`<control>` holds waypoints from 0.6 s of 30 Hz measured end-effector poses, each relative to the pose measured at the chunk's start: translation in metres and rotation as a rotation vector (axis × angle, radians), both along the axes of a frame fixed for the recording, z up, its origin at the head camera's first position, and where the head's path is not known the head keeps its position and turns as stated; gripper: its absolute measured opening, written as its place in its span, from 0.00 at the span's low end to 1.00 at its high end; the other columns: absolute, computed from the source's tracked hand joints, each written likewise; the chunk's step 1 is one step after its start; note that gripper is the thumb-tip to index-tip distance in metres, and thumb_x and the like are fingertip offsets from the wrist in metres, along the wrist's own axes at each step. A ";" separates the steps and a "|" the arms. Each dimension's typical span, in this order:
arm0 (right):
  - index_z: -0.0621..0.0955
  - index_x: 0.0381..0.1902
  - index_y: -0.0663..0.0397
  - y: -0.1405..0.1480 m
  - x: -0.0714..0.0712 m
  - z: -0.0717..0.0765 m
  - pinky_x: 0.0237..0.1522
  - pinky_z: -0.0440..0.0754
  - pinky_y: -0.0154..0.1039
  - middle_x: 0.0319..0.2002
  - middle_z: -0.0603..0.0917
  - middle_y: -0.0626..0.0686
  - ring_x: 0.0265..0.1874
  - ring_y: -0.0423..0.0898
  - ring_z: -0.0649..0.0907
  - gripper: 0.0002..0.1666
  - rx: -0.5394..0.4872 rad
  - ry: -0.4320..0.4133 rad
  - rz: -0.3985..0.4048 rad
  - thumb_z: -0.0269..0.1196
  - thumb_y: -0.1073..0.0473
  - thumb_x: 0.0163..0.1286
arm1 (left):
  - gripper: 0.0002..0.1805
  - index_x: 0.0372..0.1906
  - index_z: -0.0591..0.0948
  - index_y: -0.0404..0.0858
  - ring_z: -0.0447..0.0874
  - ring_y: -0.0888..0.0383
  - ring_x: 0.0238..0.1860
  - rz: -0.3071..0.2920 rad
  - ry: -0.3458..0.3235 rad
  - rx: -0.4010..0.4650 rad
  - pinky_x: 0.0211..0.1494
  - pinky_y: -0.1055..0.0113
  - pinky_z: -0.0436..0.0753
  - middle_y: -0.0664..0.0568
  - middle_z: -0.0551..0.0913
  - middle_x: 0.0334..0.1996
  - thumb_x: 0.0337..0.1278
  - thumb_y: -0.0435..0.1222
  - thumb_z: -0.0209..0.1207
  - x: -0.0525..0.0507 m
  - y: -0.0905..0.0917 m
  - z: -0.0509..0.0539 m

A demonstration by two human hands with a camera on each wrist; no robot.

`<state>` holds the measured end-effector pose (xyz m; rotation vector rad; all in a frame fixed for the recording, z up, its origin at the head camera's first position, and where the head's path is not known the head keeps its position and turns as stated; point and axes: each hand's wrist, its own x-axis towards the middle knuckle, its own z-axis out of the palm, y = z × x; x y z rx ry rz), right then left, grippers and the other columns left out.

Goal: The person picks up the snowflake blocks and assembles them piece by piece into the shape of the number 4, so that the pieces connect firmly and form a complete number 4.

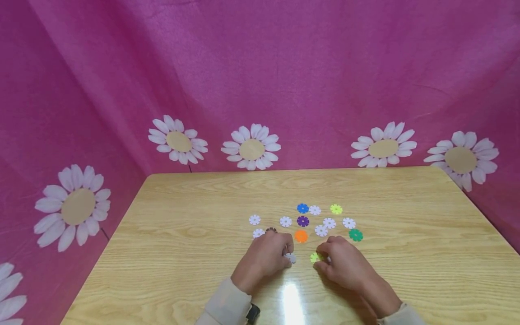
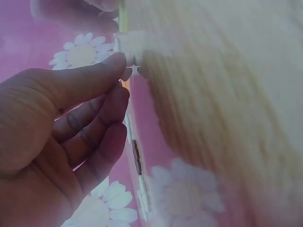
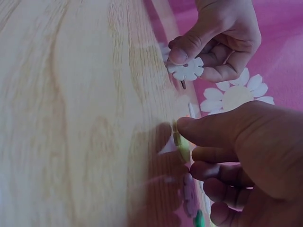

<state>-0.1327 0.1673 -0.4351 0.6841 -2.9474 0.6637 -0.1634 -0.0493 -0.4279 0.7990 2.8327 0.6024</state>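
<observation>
Left grip [image 1: 269, 253] pinches a white disc [image 3: 190, 71], right grip [image 1: 342, 262] a yellow disc [image 1: 314, 257], both discs partly hidden.

I see just the far rim of a brown disc [image 1: 271, 229] left of the orange disc [image 1: 301, 236]; the left hand [image 1: 266, 253] hides the rest. Nearer the person than the orange disc, the right hand [image 1: 345, 262] partly covers a lime disc [image 1: 314, 257].
</observation>
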 end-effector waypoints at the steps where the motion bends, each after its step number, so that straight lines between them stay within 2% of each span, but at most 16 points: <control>1: 0.84 0.30 0.53 0.000 0.000 0.000 0.32 0.73 0.39 0.24 0.71 0.42 0.28 0.41 0.70 0.10 0.004 0.003 0.000 0.76 0.58 0.54 | 0.13 0.30 0.81 0.47 0.69 0.63 0.30 0.003 -0.006 0.004 0.33 0.69 0.72 0.64 0.73 0.22 0.44 0.37 0.77 0.000 0.000 0.001; 8: 0.84 0.28 0.53 -0.002 -0.001 -0.001 0.31 0.71 0.39 0.24 0.70 0.43 0.27 0.42 0.69 0.10 0.023 -0.013 -0.027 0.76 0.59 0.54 | 0.07 0.28 0.86 0.47 0.71 0.63 0.32 0.054 -0.064 0.051 0.38 0.68 0.74 0.65 0.76 0.23 0.49 0.36 0.75 -0.002 -0.003 0.004; 13: 0.83 0.27 0.54 -0.004 -0.004 -0.001 0.30 0.71 0.39 0.23 0.70 0.43 0.26 0.42 0.69 0.11 0.024 -0.027 -0.021 0.77 0.60 0.53 | 0.05 0.28 0.87 0.47 0.72 0.64 0.32 0.067 -0.068 0.072 0.39 0.68 0.74 0.66 0.77 0.24 0.52 0.37 0.74 -0.002 -0.006 0.005; 18: 0.82 0.28 0.55 -0.005 -0.008 0.000 0.33 0.75 0.42 0.25 0.74 0.44 0.27 0.43 0.73 0.13 -0.001 -0.122 -0.031 0.78 0.60 0.51 | 0.04 0.29 0.88 0.46 0.72 0.65 0.30 0.070 -0.055 0.090 0.36 0.69 0.75 0.64 0.77 0.24 0.51 0.36 0.74 -0.001 -0.008 0.005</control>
